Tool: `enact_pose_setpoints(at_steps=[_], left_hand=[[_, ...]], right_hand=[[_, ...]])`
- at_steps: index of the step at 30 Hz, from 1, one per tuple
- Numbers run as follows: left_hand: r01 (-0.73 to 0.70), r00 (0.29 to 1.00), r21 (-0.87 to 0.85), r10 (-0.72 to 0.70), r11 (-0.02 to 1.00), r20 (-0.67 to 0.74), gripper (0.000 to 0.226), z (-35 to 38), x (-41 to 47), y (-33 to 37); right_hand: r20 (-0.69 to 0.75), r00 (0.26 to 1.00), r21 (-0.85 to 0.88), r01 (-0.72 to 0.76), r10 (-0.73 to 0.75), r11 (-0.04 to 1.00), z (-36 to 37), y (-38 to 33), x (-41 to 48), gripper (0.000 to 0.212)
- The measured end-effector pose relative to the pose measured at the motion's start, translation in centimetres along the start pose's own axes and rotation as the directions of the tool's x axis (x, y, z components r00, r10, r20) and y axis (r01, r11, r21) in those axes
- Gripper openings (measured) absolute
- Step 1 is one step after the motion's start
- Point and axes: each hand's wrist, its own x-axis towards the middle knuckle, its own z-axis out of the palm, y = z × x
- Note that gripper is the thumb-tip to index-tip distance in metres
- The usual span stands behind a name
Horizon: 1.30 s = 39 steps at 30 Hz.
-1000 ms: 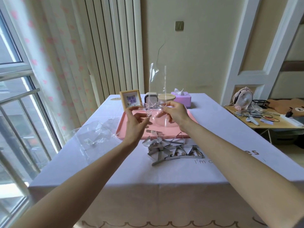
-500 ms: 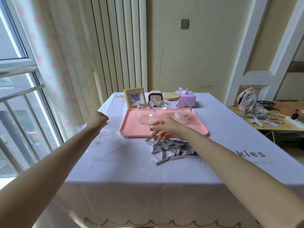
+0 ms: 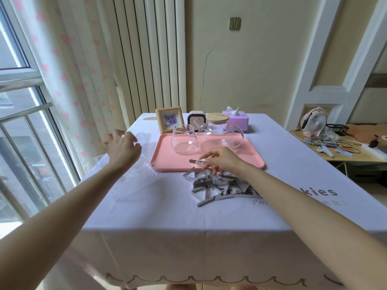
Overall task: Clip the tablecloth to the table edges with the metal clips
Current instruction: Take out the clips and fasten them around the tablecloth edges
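Pink tray (image 3: 251,159) holds a glass mug (image 3: 184,141) and pot (image 3: 217,132), cloth (image 3: 167,216) reads "kies", right grip (image 3: 222,162) pinches 1 clip (image 3: 196,162), left grip (image 3: 122,148) released.

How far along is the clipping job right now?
Done: the tablecloth is spread over the table, and the metal clips lie in a loose pile by the pink tray. In hand: the right grip pinches one clip just above the pile; the left grip is open by the clear plastic bag. Left: no clip shows on the near edge, so seemingly all the clipping.
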Motion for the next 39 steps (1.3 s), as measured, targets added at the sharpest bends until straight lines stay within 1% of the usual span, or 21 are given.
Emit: enact_pose_setpoints(at_steps=[2, 3, 5, 6, 7, 9, 10, 11, 13, 15, 17, 19, 21, 23, 25, 27, 31, 33, 36, 38, 39], left_hand=[[-0.173, 0.983, -0.061, 0.169, 0.983, -0.075, 0.018, -0.1, -0.7, 1.4], [-0.239, 0.969, -0.079, 0.232, 0.968, -0.088, 0.017, -0.1, -1.2, 2.2], [-0.355, 0.935, -0.121, 0.348, 0.927, -0.073, 0.015, 0.3, -2.3, 3.7], [-0.423, 0.906, -0.158, 0.420, 0.892, -0.052, 0.014, 0.6, -2.9, 4.3], [-0.501, 0.862, -0.204, 0.506, 0.841, -0.031, 0.012, 0.9, -3.5, 4.8], [-0.634, 0.738, -0.306, 0.674, 0.710, 0.037, 0.009, 1.5, -5.0, 5.4], [-0.670, 0.676, -0.351, 0.733, 0.654, 0.078, 0.011, 1.8, -5.8, 5.6], [-0.683, 0.628, -0.384, 0.768, 0.621, 0.124, 0.016, 2.1, -6.7, 5.8], [-0.686, 0.582, -0.407, 0.791, 0.603, 0.190, 0.024, 2.7, -8.4, 6.1], [-0.714, 0.554, -0.394, 0.811, 0.580, 0.190, 0.029, 3.5, -9.6, 5.8], [-0.726, 0.539, -0.385, 0.820, 0.569, 0.195, 0.031, 4.3, -10.3, 5.2], [-0.719, 0.544, -0.372, 0.809, 0.586, 0.224, 0.032, 4.8, -10.6, 4.8], [-0.720, 0.557, -0.341, 0.796, 0.605, 0.237, 0.035, 5.0, -10.9, 4.6], [-0.725, 0.587, -0.284, 0.779, 0.628, 0.223, 0.041, 5.2, -10.9, 4.5], [-0.731, 0.613, -0.222, 0.764, 0.645, 0.201, 0.047, 5.2, -10.9, 4.4], [-0.740, 0.622, -0.184, 0.762, 0.647, 0.178, 0.048, 5.3, -11.0, 4.5], [-0.776, 0.598, -0.127, 0.785, 0.618, 0.162, 0.053, 5.4, -11.2, 4.6], [-0.796, 0.581, -0.093, 0.798, 0.598, 0.159, 0.056, 5.5, -11.2, 4.5], [-0.810, 0.569, -0.067, 0.807, 0.583, 0.157, 0.050, 5.6, -11.1, 4.1], [-0.817, 0.560, -0.061, 0.815, 0.573, 0.151, 0.043, 5.6, -11.1, 4.0], [-0.820, 0.556, -0.061, 0.818, 0.569, 0.148, 0.039, 5.6, -11.1, 4.0]], right_hand=[[-0.028, 0.998, -0.056, 0.050, -0.051, 0.997, -0.7, 0.8, -0.6, 0.010], [-0.039, 0.996, -0.077, 0.074, -0.077, 0.994, -1.1, 1.2, -0.9, 0.010], [-0.070, 0.992, -0.140, 0.099, -0.109, 0.985, -1.7, 2.1, -1.8, 0.010], [-0.091, 0.988, -0.188, 0.102, -0.121, 0.977, -2.0, 2.4, -2.4, 0.012], [-0.113, 0.985, -0.235, 0.100, -0.129, 0.967, -2.3, 2.9, -2.9, 0.014], [-0.144, 0.980, -0.305, 0.089, -0.139, 0.948, -3.0, 4.0, -4.3, 0.018], [-0.156, 0.978, -0.341, 0.079, -0.139, 0.937, -3.4, 4.6, -5.1, 0.021], [-0.168, 0.976, -0.381, 0.063, -0.136, 0.922, -3.9, 5.2, -5.8, 0.023], [-0.193, 0.972, -0.466, 0.029, -0.133, 0.884, -5.0, 6.2, -7.2, 0.030], [-0.210, 0.965, -0.515, 0.026, -0.155, 0.857, -6.0, 7.1, -8.5, 0.037], [-0.176, 0.969, -0.524, 0.057, -0.173, 0.850, -6.5, 7.7, -9.6, 0.039], [-0.138, 0.970, -0.526, 0.097, -0.198, 0.845, -6.7, 8.2, -10.6, 0.036], [-0.137, 0.964, -0.560, 0.114, -0.228, 0.820, -7.1, 8.7, -11.0, 0.031], [-0.159, 0.962, -0.589, 0.089, -0.223, 0.803, -7.6, 9.1, -11.1, 0.026], [-0.184, 0.965, -0.589, 0.046, -0.189, 0.807, -8.1, 9.4, -11.2, 0.019], [-0.202, 0.962, -0.592, 0.028, -0.182, 0.805, -8.2, 9.4, -11.2, 0.015], [-0.166, 0.973, -0.602, 0.027, -0.159, 0.798, -7.9, 8.6, -11.4, 0.008], [-0.147, 0.981, -0.642, 0.005, -0.129, 0.766, -8.0, 8.2, -11.4, 0.010], [-0.196, 0.974, -0.710, -0.059, -0.117, 0.702, -8.7, 8.4, -11.2, 0.013], [-0.250, 0.955, -0.705, -0.067, -0.159, 0.706, -9.0, 8.9, -10.9, 0.019], [-0.264, 0.945, -0.692, -0.046, -0.192, 0.720, -8.8, 9.1, -10.7, 0.023]])
